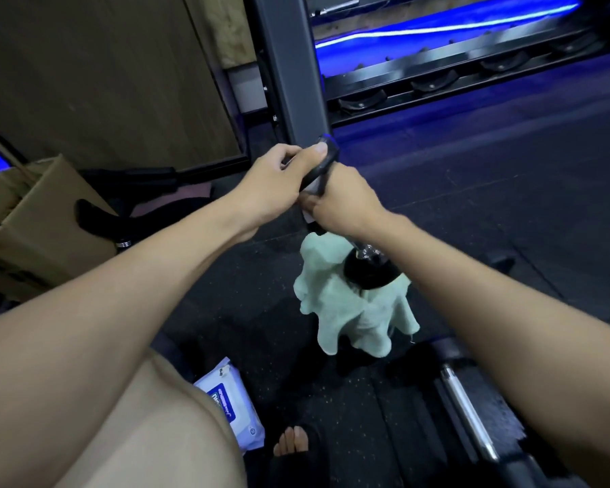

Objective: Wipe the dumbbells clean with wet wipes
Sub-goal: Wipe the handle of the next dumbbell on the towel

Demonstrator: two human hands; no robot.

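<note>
**Both hands on an upright dumbbell over a green cloth**

Much is hard to read here. The dumbbell (331, 202) stands tilted on end, and its handle is almost wholly covered by the right hand (346, 202), whose fingers curl round it. Only the upper black head, seen edge-on, and the lower black head show. A small pale scrap peeks out under the right hand; whether it is a wet wipe cannot be told. The left hand (279, 181) grips the rim of the upper head, thumb laid along the top. What the fingertips of either hand do on the far side is hidden.

The lower head rests on a pale green cloth (353, 308) bunched on the dark rubber floor (472, 191). Open floor lies to the right of the cloth and beyond it, up to the rack (437, 75), whose grey upright (289, 65) rises just behind the hands. A second dumbbell (469, 410) lies near the lower right edge, chrome handle showing, its ends cut off by the frame and the right forearm.

A wet wipes pack (229, 399) lies flat on the floor near the bottom edge, partly hidden by the person's leg; its flap looks shut. At the left edge stands a cardboard box (39, 220); its contents cannot be seen.
</note>
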